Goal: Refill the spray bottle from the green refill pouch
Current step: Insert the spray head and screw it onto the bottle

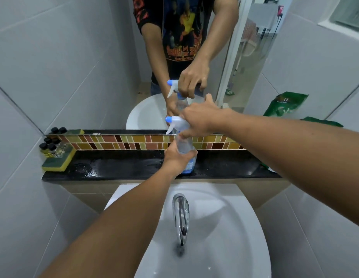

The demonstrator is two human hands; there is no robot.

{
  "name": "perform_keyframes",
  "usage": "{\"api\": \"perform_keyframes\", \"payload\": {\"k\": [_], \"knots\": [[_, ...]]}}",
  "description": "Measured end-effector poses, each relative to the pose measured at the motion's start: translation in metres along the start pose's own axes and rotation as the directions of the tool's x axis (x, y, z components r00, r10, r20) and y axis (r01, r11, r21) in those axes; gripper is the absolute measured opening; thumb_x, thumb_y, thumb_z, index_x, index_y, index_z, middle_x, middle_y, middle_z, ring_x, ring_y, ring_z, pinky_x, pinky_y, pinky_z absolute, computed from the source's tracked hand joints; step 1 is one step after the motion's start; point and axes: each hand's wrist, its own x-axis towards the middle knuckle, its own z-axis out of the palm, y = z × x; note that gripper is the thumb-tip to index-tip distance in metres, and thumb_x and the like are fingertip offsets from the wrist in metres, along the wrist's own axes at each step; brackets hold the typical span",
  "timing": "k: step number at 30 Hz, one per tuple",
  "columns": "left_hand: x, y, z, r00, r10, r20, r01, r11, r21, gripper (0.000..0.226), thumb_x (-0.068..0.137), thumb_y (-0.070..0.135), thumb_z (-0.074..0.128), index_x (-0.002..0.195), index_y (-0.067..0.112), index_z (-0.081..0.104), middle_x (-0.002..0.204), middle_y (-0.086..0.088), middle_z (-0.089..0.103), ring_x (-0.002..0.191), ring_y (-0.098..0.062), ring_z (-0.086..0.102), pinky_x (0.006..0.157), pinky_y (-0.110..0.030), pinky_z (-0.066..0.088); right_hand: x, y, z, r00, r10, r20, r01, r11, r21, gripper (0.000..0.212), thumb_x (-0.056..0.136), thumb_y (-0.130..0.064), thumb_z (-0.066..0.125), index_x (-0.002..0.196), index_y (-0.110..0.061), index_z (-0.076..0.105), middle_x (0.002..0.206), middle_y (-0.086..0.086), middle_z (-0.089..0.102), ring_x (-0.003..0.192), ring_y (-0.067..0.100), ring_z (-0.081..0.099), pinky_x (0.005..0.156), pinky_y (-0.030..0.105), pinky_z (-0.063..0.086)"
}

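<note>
A clear spray bottle with a little blue liquid at its base stands upright on the black ledge behind the sink. My left hand wraps around its body. My right hand grips the white trigger head with its blue nozzle, at the neck of the bottle. The green refill pouch is at the far right, mostly hidden behind my right forearm; its reflection shows in the mirror.
A mirror rises above a strip of brown mosaic tiles. A yellow-green sponge carrying several small black-capped bottles sits at the ledge's left end. The white sink with a chrome tap lies below.
</note>
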Motion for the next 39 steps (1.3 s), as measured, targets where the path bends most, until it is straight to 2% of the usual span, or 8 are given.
{"api": "perform_keyframes", "payload": {"k": [8,11,14,17,22,29,33,39], "knots": [[0.0,0.001,0.001,1.0,0.011,0.003,-0.011,0.999,0.038,0.062,0.085,0.031,0.084,0.137,0.022,0.053,0.133,-0.003,0.063,0.123,-0.024,0.058,0.106,-0.045,0.048,-0.004,-0.028,0.013,0.911,0.409,-0.055,-0.405,0.912,0.07,0.052,0.085,-0.073,0.052,0.07,-0.023,0.049,0.068,-0.002,0.054,0.06,0.015,0.044,0.084,0.053,0.031],[0.0,0.0,0.0,1.0,0.01,-0.002,-0.01,1.0,0.03,0.06,0.083,0.03,0.085,0.134,0.025,0.052,0.128,-0.001,0.064,0.12,-0.023,0.059,0.107,-0.048,0.048,-0.012,-0.013,0.001,0.942,0.295,0.159,-0.33,0.894,0.302,0.08,0.091,-0.083,0.02,0.11,-0.021,0.067,0.11,0.007,0.07,0.094,0.022,0.063,0.086,0.045,0.046],[0.001,0.0,0.0,1.0,0.013,0.011,-0.013,0.999,0.04,0.055,0.083,0.031,0.084,0.125,0.033,0.049,0.122,0.003,0.061,0.116,-0.02,0.058,0.106,-0.046,0.047,-0.024,0.018,-0.014,0.994,-0.022,0.105,-0.025,0.903,0.428,0.059,0.103,-0.049,0.032,0.159,-0.031,0.023,0.156,0.01,0.039,0.13,0.024,0.046,0.098,0.037,0.039],[0.0,0.0,0.0,1.0,0.009,-0.003,-0.008,0.999,0.043,0.054,0.083,0.032,0.084,0.123,0.034,0.049,0.125,0.0,0.06,0.115,-0.021,0.059,0.104,-0.044,0.049,-0.025,0.033,-0.026,0.958,-0.282,0.054,0.282,0.959,-0.005,0.086,0.09,-0.015,0.062,0.158,-0.041,0.015,0.152,0.007,0.033,0.118,0.019,0.042,0.078,0.031,0.037],[-0.004,0.004,-0.001,1.0,0.009,0.015,-0.01,0.999,0.052,0.059,0.087,0.033,0.081,0.136,0.026,0.049,0.13,-0.003,0.06,0.12,-0.024,0.059,0.106,-0.048,0.05,-0.016,0.023,-0.03,0.882,-0.46,0.107,0.458,0.779,-0.428,0.068,0.093,-0.046,0.068,0.153,-0.039,0.038,0.166,-0.001,0.026,0.152,0.031,0.02,0.116,0.057,0.024],[-0.007,0.001,-0.006,0.996,0.05,0.067,-0.051,0.999,0.008,0.054,0.085,0.036,0.082,0.13,0.033,0.052,0.131,-0.005,0.061,0.121,-0.024,0.06,0.107,-0.052,0.05,-0.002,0.018,-0.02,0.88,-0.469,0.076,0.466,0.819,-0.334,0.047,0.098,-0.06,0.042,0.123,-0.023,0.057,0.12,0.001,0.067,0.113,0.025,0.061,0.101,0.051,0.039],[-0.005,-0.001,-0.004,0.997,0.06,0.038,-0.061,0.998,0.025,0.053,0.083,0.038,0.084,0.126,0.029,0.055,0.126,-0.005,0.064,0.119,-0.026,0.061,0.106,-0.052,0.05,0.001,0.018,0.007,0.931,-0.364,-0.024,0.362,0.93,-0.069,0.045,0.101,-0.063,0.04,0.109,-0.019,0.044,0.102,0.007,0.063,0.078,0.023,0.053,0.063,0.034,0.038],[-0.007,-0.001,-0.002,0.999,0.042,0.014,-0.042,0.999,0.026,0.06,0.084,0.041,0.082,0.134,0.023,0.055,0.13,-0.008,0.063,0.126,-0.031,0.056,0.108,-0.055,0.047,-0.005,0.006,0.017,0.958,-0.253,-0.134,0.256,0.966,0.012,0.034,0.102,-0.059,0.044,0.101,-0.027,0.032,0.09,-0.002,0.049,0.061,0.011,0.043,0.049,0.024,0.023]]}}
